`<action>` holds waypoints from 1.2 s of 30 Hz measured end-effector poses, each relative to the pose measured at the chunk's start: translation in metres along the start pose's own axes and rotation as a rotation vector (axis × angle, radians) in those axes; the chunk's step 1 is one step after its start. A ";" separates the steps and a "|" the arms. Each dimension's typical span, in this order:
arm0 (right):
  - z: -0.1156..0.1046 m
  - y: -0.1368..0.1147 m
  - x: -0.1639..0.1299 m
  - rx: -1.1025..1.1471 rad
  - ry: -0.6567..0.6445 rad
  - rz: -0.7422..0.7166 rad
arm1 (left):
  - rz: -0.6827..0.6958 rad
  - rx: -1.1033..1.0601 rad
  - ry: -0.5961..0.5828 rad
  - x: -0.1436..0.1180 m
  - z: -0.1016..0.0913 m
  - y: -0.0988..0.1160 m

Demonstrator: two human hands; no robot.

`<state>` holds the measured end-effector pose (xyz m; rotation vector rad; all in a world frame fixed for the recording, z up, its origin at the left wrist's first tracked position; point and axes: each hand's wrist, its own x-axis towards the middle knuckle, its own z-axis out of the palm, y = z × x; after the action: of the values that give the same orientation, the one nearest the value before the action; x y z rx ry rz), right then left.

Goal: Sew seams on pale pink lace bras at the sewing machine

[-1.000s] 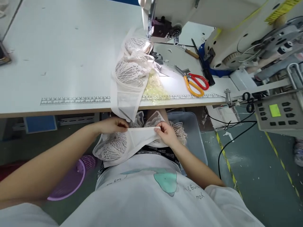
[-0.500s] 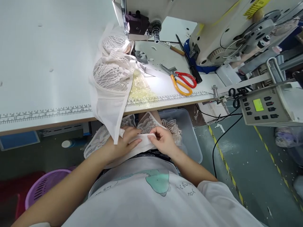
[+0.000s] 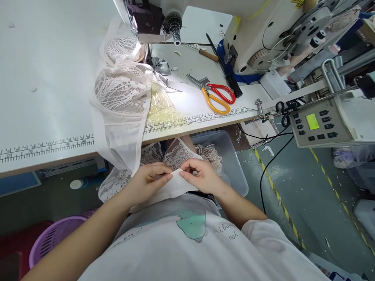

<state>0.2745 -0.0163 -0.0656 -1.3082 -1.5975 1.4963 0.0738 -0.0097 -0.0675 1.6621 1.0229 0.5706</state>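
Note:
My left hand (image 3: 148, 180) and my right hand (image 3: 199, 174) meet in my lap, both pinching the edge of a white fabric band (image 3: 175, 186) of a lace bra piece (image 3: 123, 181). The band runs between my fingertips just below the table edge. A chain of joined lace bra pieces (image 3: 123, 91) hangs from the sewing machine's needle area over the table edge down to my lap. More lace (image 3: 180, 150) lies under my hands.
A white sewing machine (image 3: 263, 35) stands at the back right, with red and orange scissors (image 3: 215, 95) and a yellowish patch (image 3: 164, 113) on the white table (image 3: 43, 78). A control panel (image 3: 319, 123) is at right. A clear bin (image 3: 231, 164) and purple basket (image 3: 52, 238) sit below.
My hands have drawn closer together along the band, the left sliding right toward the right hand. The view has shifted right, so the table and machine appear further left.

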 end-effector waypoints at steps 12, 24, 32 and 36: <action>-0.033 -0.019 0.008 -0.365 0.049 -0.348 | 0.072 -0.084 0.124 0.001 0.009 0.008; -0.156 -0.053 0.119 -1.379 0.332 0.033 | 0.051 -0.306 0.278 -0.018 -0.004 0.016; -0.152 -0.063 0.123 -1.300 0.191 0.062 | 0.085 -0.228 0.289 -0.021 -0.007 0.013; -0.152 -0.069 0.108 -1.337 0.304 0.038 | 0.124 -0.201 0.314 -0.021 -0.008 0.015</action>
<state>0.3557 0.1491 0.0086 -2.0433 -2.3945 0.0023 0.0620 -0.0243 -0.0484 1.4924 1.0501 1.0075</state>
